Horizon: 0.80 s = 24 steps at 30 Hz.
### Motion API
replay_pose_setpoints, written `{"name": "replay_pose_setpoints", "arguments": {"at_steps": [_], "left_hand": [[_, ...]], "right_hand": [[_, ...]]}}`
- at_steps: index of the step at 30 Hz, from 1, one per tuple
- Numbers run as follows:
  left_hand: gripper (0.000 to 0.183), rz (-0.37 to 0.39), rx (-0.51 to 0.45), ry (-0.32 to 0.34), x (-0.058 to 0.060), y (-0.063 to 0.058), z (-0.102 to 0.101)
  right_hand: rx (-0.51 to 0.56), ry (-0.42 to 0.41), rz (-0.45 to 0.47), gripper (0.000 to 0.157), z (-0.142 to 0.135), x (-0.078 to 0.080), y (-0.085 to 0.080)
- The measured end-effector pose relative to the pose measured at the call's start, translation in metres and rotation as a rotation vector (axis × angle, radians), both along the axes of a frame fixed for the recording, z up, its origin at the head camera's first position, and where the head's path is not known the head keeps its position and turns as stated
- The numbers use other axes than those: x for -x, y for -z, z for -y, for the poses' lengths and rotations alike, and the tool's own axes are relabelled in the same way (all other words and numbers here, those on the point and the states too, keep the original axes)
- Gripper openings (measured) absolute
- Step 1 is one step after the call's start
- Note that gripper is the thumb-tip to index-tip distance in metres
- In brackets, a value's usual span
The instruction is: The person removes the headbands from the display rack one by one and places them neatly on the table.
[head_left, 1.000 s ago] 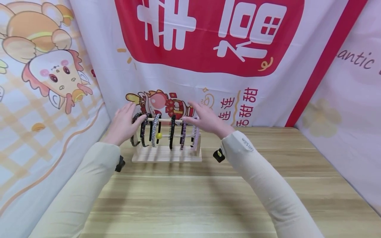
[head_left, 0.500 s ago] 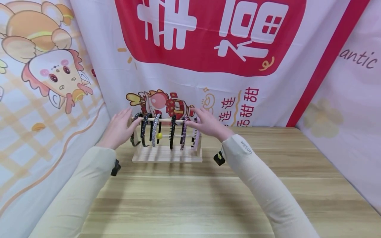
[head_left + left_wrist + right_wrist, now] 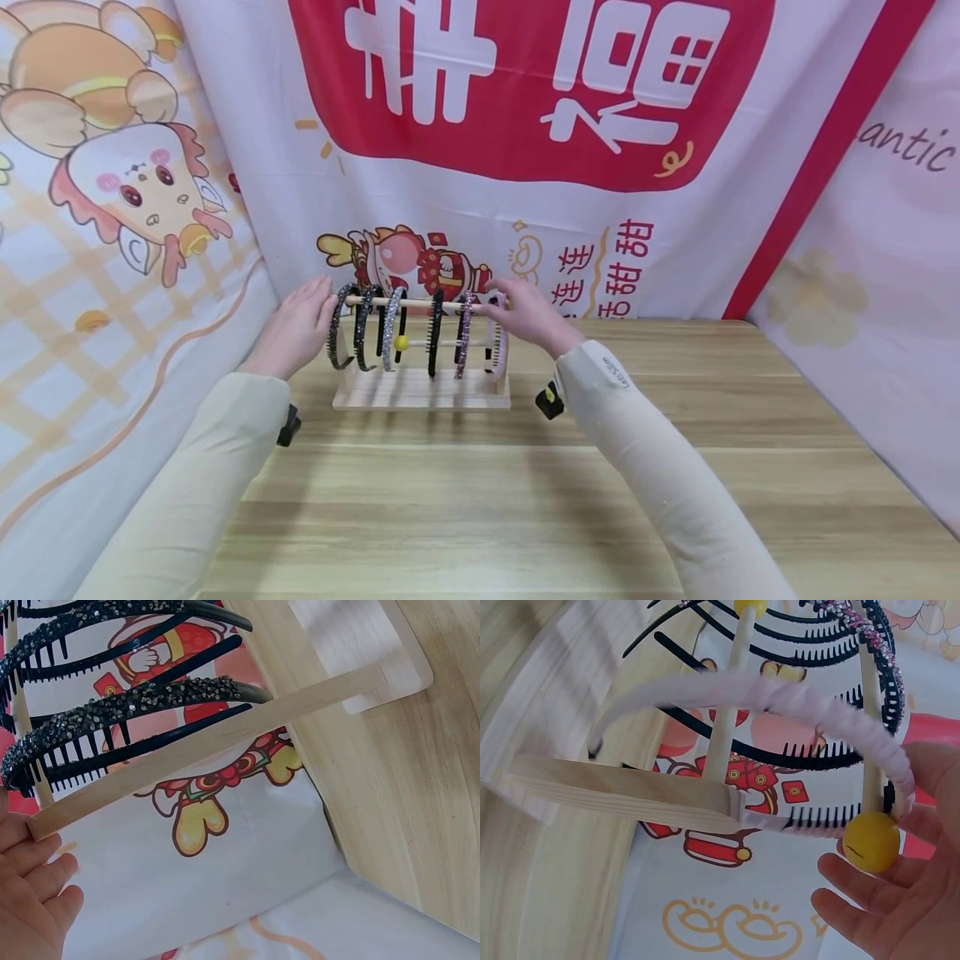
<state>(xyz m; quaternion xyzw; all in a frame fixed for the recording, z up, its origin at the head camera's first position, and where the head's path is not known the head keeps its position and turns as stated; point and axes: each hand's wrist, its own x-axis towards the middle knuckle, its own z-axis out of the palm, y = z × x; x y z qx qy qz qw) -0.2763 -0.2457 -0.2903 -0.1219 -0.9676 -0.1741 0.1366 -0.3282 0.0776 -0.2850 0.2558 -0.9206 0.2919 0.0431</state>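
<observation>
A wooden rack (image 3: 420, 400) stands at the back of the table, with several headbands hung over its rods. My left hand (image 3: 292, 329) is at the rack's left end. In the left wrist view its fingers (image 3: 46, 876) touch the top of the wooden upright (image 3: 217, 742), beside a dark beaded headband (image 3: 127, 705). At the other end, my right hand (image 3: 528, 315) pinches the pale pink headband (image 3: 780, 697) at its top, near the rod's yellow ball (image 3: 871, 841). That headband still encircles the rod end and looks blurred. A pink-purple glittery headband (image 3: 464, 333) hangs beside it.
Silver (image 3: 390, 329) and black (image 3: 434, 333) headbands hang along the middle of the rack. Another yellow ball (image 3: 402, 342) caps a lower rod. A printed cloth (image 3: 450, 200) hangs right behind the rack, and a patterned cloth (image 3: 150, 350) is on the left.
My left hand has moved slightly down and left onto the rack's end. The right hand has closed on the pink headband, which has shifted a little to the right.
</observation>
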Motion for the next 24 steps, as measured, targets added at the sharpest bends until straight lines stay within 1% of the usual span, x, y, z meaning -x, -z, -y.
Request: {"name": "replay_pose_setpoints", "arguments": {"at_steps": [2, 7, 13, 18, 24], "left_hand": [[0.054, 0.003, 0.002, 0.002, 0.0002, 0.0004, 0.0003], [0.053, -0.003, 0.009, 0.004, 0.0004, 0.0004, 0.0013], [0.051, -0.038, 0.051, 0.007, 0.0001, 0.0001, 0.0022], [0.049, -0.069, 0.08, 0.001, -0.0003, -0.0003, 0.0021], [0.049, -0.074, 0.087, -0.001, 0.0001, 0.0011, 0.0021]], "right_hand": [[0.004, 0.02, 0.003, 0.043, -0.0002, 0.0007, 0.0006], [0.028, 0.046, 0.012, 0.035, -0.0003, 0.0023, 0.0022], [0.102, 0.055, 0.03, 0.025, -0.0002, 0.0045, 0.0021], [0.174, 0.071, 0.061, 0.022, -0.0007, 0.0068, 0.0004], [0.236, 0.118, 0.096, 0.024, -0.0028, 0.0057, -0.0067]]}}
